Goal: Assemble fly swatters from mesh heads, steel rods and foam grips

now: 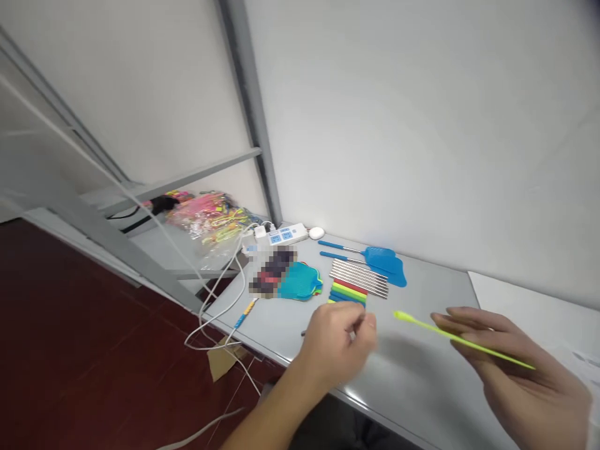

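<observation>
My right hand (525, 369) holds a yellow-green fly swatter head (462, 340) above the right part of the table, seen edge-on with its thicker neck pointing left. My left hand (340, 344) is closed over the table's front edge, and whatever is in its fingers is hidden. Just beyond it lie several coloured handle grips (347, 292) in a row, partly covered by the hand. Several metal rods (360, 278) lie side by side behind them. To the left rests a stack of swatter heads (300, 281), teal on top.
Two blue fly swatters (382, 259) lie near the wall. A power strip (287, 235) with white cables stands at the back left, near a white round object (317, 233). Bagged colourful items (210, 215) sit beyond the metal frame (248, 94). White paper (515, 300) lies at right.
</observation>
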A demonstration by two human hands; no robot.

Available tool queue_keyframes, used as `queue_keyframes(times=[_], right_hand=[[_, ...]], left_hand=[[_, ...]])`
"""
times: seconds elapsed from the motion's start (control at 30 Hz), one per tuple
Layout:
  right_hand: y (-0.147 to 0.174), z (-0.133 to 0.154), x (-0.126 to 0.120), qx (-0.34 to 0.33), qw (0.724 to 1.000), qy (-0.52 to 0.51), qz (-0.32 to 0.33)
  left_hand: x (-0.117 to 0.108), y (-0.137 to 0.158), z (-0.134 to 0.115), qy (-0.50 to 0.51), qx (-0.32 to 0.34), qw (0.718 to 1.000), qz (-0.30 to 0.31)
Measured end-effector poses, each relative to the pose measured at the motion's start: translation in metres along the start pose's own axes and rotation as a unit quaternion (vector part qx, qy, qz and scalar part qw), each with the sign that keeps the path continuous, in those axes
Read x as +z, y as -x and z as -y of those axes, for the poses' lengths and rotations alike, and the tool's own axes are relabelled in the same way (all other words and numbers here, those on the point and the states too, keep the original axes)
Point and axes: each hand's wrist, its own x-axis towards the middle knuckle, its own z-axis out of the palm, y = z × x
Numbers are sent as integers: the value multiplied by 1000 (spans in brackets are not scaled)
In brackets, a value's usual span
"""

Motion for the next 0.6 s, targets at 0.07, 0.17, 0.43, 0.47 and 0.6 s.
queue_keyframes(times=[0.07,0.17,0.43,0.47,0.6], right_hand=[[-9,-2,22,21,992,-104,69],[-24,-14,48,91,953,-228,176],[-66,-28,86,30,968,31,248],[-70,-25,87,-36,968,96,230],[-79,-12,99,-286,886,237,277]], left_hand=[[0,6,3,23,9,999,-31],[-5,10,8,64,-17,997,-49],[-10,11,52,-175,54,972,-149],[-11,11,57,-219,50,960,-165],[-16,13,69,-326,73,927,-172]])
